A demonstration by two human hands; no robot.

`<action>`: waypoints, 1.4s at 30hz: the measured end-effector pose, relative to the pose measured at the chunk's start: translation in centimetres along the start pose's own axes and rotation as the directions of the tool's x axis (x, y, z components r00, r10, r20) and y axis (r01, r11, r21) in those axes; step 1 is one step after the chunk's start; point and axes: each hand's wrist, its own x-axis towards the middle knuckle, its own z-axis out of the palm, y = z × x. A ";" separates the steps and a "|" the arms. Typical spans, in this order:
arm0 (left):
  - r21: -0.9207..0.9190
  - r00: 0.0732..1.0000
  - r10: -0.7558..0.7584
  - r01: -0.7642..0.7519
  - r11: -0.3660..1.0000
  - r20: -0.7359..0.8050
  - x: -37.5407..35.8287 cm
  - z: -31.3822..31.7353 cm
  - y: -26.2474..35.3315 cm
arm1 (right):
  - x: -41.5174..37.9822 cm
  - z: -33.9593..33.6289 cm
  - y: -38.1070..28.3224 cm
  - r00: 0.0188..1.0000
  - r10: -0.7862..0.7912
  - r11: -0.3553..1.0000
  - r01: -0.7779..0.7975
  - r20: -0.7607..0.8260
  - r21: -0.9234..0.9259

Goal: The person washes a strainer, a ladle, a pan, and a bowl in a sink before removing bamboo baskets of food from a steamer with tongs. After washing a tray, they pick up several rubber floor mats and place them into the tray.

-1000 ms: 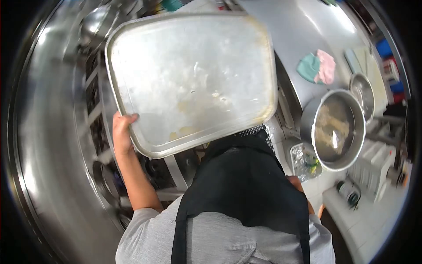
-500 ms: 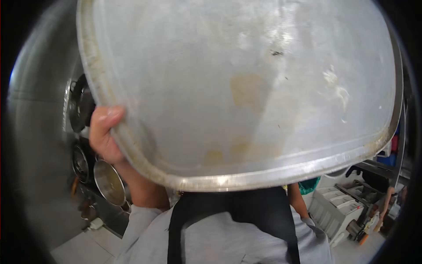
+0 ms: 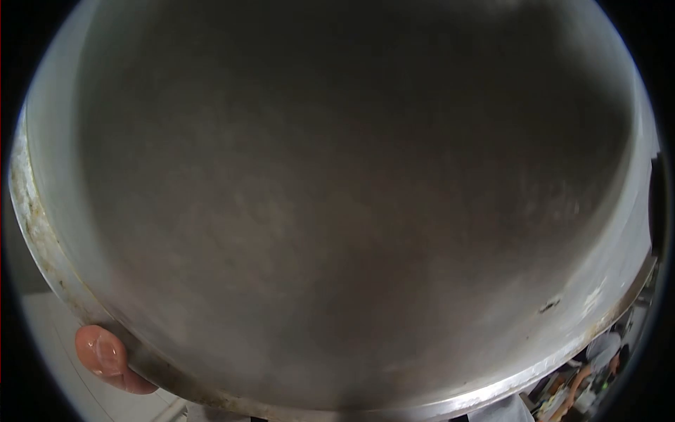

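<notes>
A large metal tray with a raised rim and rounded corners fills nearly the whole view, very close to the camera. Its surface is dull grey, with brownish stains along the left rim and a small dark mark at lower right. My left hand grips the rim at the lower left; its thumb lies on the near side, and the other fingers are hidden behind the metal. Nothing of my right hand shows.
White tiles show at the lower left. Past the tray's lower right edge lie several cluttered items, among them a long orange-brown stick-like thing. Most surroundings are hidden behind the tray.
The tray has come much closer to the camera and now covers most of the view. My left hand has shifted down and left in the picture, still holding the rim.
</notes>
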 end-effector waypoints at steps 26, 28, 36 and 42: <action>0.767 0.761 0.194 0.532 0.358 -0.619 -16.9 -24.2 28.1 | 3.1 3.7 -0.7 0.967 0.000 0.811 0.149 0.254 -0.566; 0.619 0.650 0.134 0.611 0.493 -0.748 -15.9 -24.6 27.9 | 3.1 4.9 -1.0 0.953 0.015 0.754 0.188 0.302 -0.629; 0.560 0.585 0.099 0.693 0.454 -0.805 -20.0 -38.9 24.4 | -0.6 15.4 -1.6 0.958 0.009 0.677 0.206 0.288 -0.706; 0.469 0.487 0.067 0.782 0.411 -0.871 -21.8 -47.6 19.2 | -8.2 23.8 -2.1 0.958 -0.034 0.663 0.235 0.285 -0.711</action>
